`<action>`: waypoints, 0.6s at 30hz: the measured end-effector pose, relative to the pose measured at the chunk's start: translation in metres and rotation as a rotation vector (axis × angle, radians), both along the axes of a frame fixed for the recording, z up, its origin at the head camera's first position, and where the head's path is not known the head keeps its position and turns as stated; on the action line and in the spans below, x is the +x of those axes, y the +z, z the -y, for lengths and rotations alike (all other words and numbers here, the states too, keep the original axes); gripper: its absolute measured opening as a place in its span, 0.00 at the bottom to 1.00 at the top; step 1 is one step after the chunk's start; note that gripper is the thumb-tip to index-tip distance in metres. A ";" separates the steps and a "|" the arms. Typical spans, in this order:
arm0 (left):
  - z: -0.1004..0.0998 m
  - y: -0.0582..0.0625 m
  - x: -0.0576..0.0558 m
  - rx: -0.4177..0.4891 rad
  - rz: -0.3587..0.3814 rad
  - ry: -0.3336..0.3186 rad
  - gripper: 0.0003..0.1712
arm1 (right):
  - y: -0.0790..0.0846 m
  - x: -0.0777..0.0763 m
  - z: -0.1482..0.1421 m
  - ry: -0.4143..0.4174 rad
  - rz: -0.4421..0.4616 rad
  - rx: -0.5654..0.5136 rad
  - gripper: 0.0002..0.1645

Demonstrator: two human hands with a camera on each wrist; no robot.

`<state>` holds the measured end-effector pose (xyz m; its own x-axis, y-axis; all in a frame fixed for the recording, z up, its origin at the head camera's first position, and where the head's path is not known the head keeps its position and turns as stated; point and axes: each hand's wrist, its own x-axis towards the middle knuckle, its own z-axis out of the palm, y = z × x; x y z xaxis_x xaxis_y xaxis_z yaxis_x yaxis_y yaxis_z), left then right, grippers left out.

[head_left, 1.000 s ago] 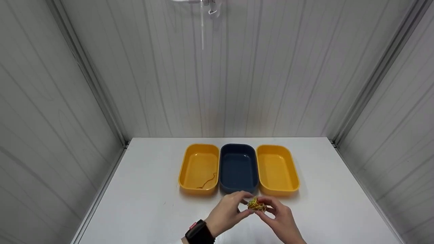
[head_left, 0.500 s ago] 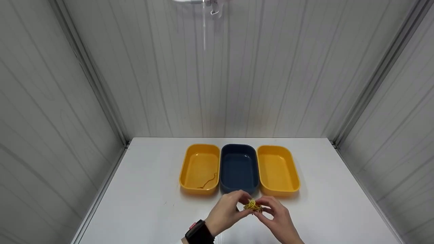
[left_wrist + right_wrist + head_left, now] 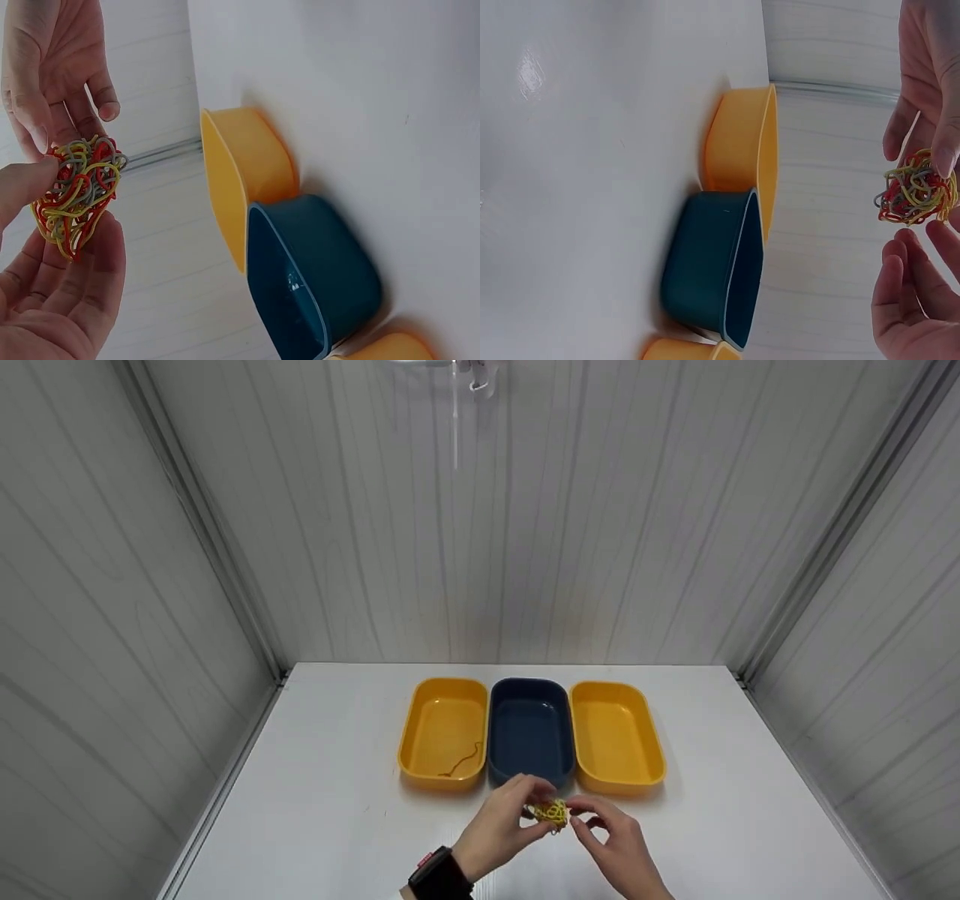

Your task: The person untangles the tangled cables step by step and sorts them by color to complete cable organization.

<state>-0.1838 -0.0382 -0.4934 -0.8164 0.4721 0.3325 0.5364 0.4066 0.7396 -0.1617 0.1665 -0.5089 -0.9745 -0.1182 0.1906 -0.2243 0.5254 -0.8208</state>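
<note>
A tangle of thin yellow, red and grey strands (image 3: pixel 78 191) is held up in front of the dark blue bin. My left hand (image 3: pixel 499 823), with a black watch (image 3: pixel 441 876) on its wrist, holds it between thumb and fingers. From the other side my right hand (image 3: pixel 619 844) brings its thumb and index fingertips close together at the tangle's right edge. In the right wrist view, the tangle (image 3: pixel 916 189) shows loose loops, with the right fingertips (image 3: pixel 907 244) right below it. The strand between the right fingertips is mostly hidden.
Three bins stand side by side on the white table (image 3: pixel 322 810): a yellow left bin (image 3: pixel 442 712), a dark blue middle bin (image 3: pixel 529 727) and a yellow right bin (image 3: pixel 615 727). One thin reddish strand (image 3: pixel 465 760) lies in the left bin. Panel walls surround the table.
The tangle has shifted left, into the left hand. The right thumb and index finger have drawn off it to its right edge and come closer together.
</note>
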 end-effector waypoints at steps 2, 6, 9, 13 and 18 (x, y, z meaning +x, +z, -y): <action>-0.001 0.000 0.000 0.000 0.018 -0.008 0.19 | 0.001 0.001 0.001 -0.016 -0.009 -0.015 0.13; -0.002 0.000 0.000 0.003 0.028 -0.023 0.20 | 0.001 0.003 0.002 -0.029 -0.072 -0.031 0.12; -0.003 0.000 0.000 -0.003 0.028 -0.032 0.22 | -0.001 0.004 0.004 -0.023 -0.170 0.003 0.11; -0.003 -0.001 0.000 -0.012 0.061 -0.036 0.23 | -0.003 0.006 0.004 -0.007 -0.270 0.080 0.14; -0.004 -0.004 -0.001 -0.025 0.092 -0.035 0.21 | -0.004 0.006 0.004 0.036 -0.318 0.126 0.16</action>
<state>-0.1844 -0.0347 -0.4971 -0.8255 0.5085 0.2448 0.4812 0.4077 0.7760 -0.1555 0.1627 -0.5131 -0.8636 -0.1933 0.4657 -0.4785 0.6051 -0.6363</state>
